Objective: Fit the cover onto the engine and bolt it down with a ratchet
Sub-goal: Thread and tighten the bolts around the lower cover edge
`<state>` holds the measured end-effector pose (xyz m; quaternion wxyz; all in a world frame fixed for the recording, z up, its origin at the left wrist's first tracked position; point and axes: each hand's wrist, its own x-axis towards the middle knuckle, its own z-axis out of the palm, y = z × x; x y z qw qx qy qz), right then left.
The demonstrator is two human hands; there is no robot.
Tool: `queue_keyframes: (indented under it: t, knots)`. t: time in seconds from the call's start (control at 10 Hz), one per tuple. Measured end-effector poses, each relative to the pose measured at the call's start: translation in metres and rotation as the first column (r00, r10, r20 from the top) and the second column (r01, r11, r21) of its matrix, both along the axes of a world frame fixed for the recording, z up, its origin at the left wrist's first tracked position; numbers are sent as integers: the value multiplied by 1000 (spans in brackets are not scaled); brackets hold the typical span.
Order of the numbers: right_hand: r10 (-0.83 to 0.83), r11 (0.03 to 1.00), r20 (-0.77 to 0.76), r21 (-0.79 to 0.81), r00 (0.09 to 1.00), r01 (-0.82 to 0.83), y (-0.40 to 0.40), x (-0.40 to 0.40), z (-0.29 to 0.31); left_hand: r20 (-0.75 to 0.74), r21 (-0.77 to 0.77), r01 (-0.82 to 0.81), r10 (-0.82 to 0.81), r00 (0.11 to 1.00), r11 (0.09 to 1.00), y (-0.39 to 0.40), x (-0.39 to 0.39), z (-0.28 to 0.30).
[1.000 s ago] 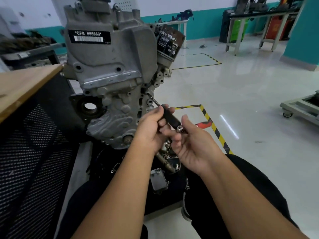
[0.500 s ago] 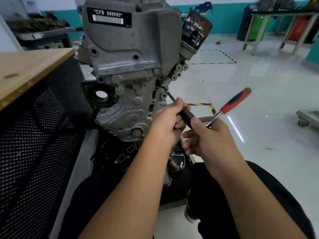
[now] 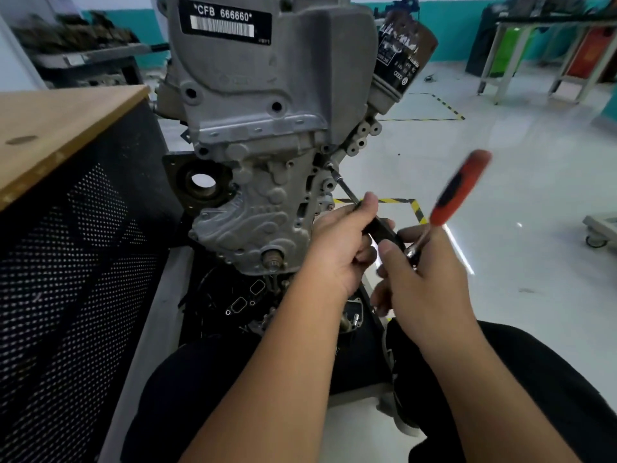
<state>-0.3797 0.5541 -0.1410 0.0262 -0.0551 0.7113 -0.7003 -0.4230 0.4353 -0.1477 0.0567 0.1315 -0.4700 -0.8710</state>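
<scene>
Red-handled ratchet (image 3: 459,188) blurred — right hand (image 3: 424,279) grips it, left hand (image 3: 340,245) clamps the extension (image 3: 347,192).

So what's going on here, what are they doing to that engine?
A seated person is bolting a grey cover onto an engine. The left hand grips a black extension bar whose tip sits on a bolt at the cover's edge. The right hand holds the ratchet, its red handle blurred.

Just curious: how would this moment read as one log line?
left hand steadies extension bar | right hand turns ratchet | engine
</scene>
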Motion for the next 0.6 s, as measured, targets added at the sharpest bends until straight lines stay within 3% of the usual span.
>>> queue_keyframes:
  t: [0.1, 0.2, 0.3, 0.4, 0.5, 0.6]
  knots:
    - [573, 471, 418, -872, 705, 134, 3, 1, 11, -37, 54, 114, -112, 993, 992, -7, 2, 0]
    - [411, 685, 432, -727, 803, 40, 6, -2, 8, -47, 56, 152, -150, 988, 987, -11, 0, 4]
    - [-1, 1000, 27, -25, 1000, 2, -3, 0, 5, -18, 20, 69, -69, 997, 997, -2, -2, 4]
    - [253, 819, 289, -571, 923, -46, 4, 0, 0, -17, 8, 52, -52, 999, 999, -2, 1, 3]
    - [713, 283, 342, -939, 612, 195, 9, 1, 9, -73, 62, 114, -109, 991, 992, -7, 4, 3]
    - [189, 918, 252, -387, 949, -80, 7, -4, 4, -53, 33, 51, -49, 997, 998, -2, 3, 3]
